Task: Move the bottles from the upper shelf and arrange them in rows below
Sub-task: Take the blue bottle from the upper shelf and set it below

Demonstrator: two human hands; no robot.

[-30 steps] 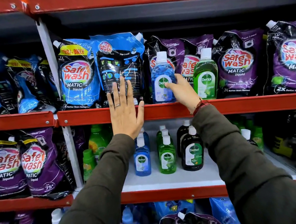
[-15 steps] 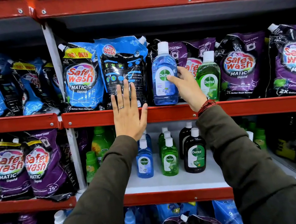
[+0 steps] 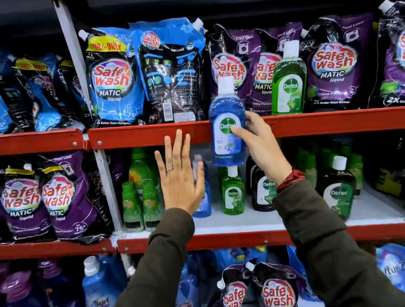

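Note:
My right hand (image 3: 259, 145) grips a blue Dettol bottle (image 3: 226, 127) with a white cap, held in the air in front of the red edge of the upper shelf (image 3: 142, 135). A green Dettol bottle (image 3: 287, 83) still stands on that upper shelf among detergent pouches. My left hand (image 3: 179, 174) is flat with fingers spread, empty, in front of the lower shelf (image 3: 256, 218). There a blue bottle (image 3: 204, 204), partly hidden by my left hand, a green one (image 3: 232, 193) and a dark one (image 3: 261, 189) stand side by side, with more behind.
Safe wash pouches (image 3: 112, 80) fill the upper shelf. On the lower shelf small green bottles (image 3: 138, 203) stand left, another dark Dettol bottle (image 3: 338, 187) right. A white upright (image 3: 105, 186) divides the bays. More pouches (image 3: 276, 295) and bottles sit on the bottom shelf.
My right hand lifted the blue bottle off the upper shelf and brought it down in front of the shelf edge. My left hand dropped from the shelf edge to the lower bay.

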